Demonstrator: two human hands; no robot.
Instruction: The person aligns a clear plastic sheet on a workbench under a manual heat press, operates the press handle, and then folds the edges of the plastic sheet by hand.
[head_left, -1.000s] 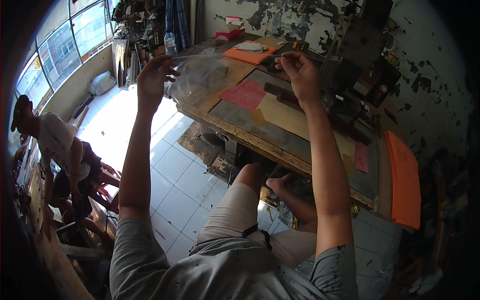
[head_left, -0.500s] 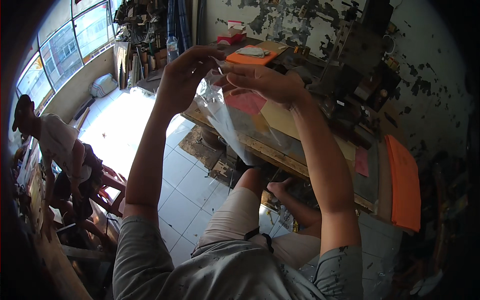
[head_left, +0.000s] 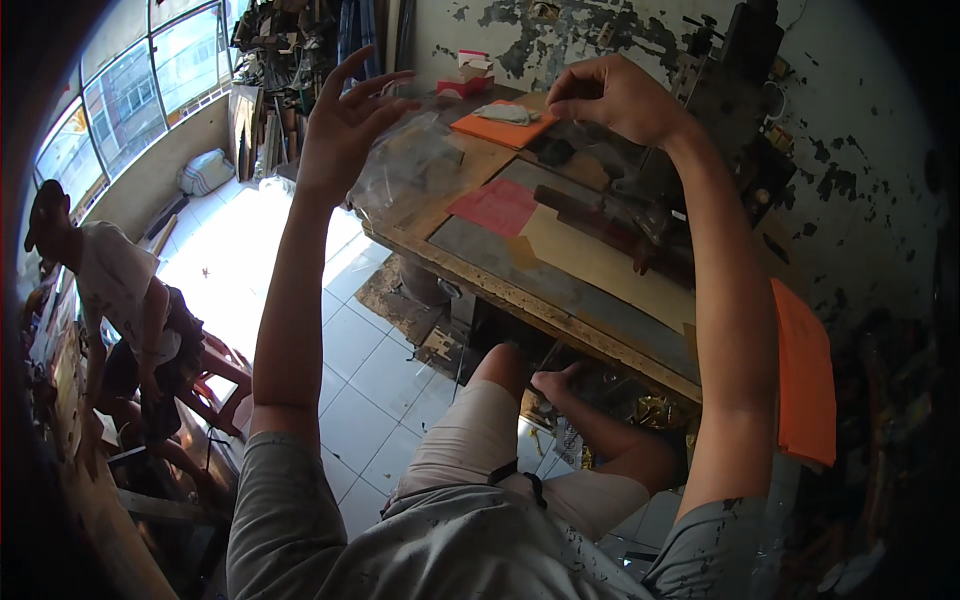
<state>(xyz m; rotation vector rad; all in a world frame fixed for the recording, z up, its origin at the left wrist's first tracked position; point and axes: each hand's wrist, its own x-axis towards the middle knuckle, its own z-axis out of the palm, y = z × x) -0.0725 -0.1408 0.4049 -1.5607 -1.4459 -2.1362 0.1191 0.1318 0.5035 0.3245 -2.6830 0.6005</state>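
Observation:
My left hand (head_left: 348, 125) is raised over the left end of the workbench, its fingers spread apart with nothing plainly between them. Just right of that hand and below its fingertips is a clear plastic bag (head_left: 408, 170), blurred and see-through; I cannot tell whether it touches the bench or the hand. My right hand (head_left: 622, 100) is held up at the far right side of the bench, fingers curled and thumb pressed toward the index finger. Whatever it pinches, if anything, is too small to see. Between both hands, farther back, a pale cloth (head_left: 508, 114) lies on an orange stack (head_left: 500, 128).
The workbench (head_left: 480, 272) bears a pink sheet (head_left: 494, 206), a long cream sheet (head_left: 600, 255) and a dark bar (head_left: 590, 215). A dark machine (head_left: 735, 150) stands behind at right. An orange stack (head_left: 805, 375) hangs by the right edge. Another person (head_left: 120, 290) sits at left.
My hands have moved apart, the right one going right and up. The plastic bag that hung between them is now lower left, by the left hand.

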